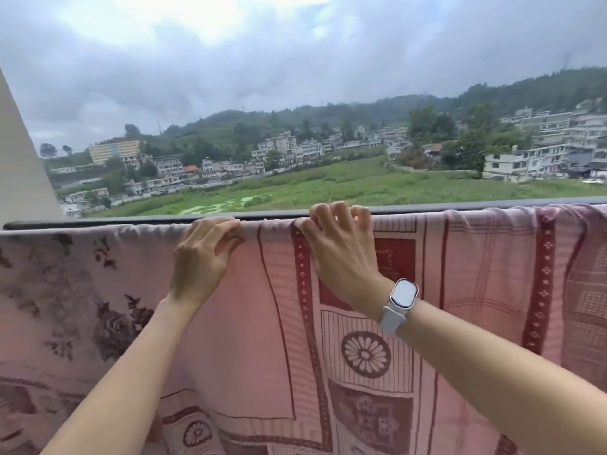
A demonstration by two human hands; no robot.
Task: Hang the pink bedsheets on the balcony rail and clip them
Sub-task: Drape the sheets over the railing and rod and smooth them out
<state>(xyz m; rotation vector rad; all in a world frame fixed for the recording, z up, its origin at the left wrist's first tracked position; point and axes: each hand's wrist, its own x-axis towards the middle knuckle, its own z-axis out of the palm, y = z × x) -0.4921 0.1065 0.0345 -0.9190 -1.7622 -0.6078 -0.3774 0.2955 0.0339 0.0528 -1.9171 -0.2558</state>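
Both hands pinch the geometric pink sheet along the rail: left fingers, right fingers. No clip shows; released unclipped, wind could drag it off.

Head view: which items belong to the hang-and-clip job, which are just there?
Job:
- geometric pink sheet, draped over the rail
- floral pink sheet, beside it
- balcony rail
- left hand and right hand, fingers at the sheet's top fold
No clips visible.

Just there:
- white watch
- wall
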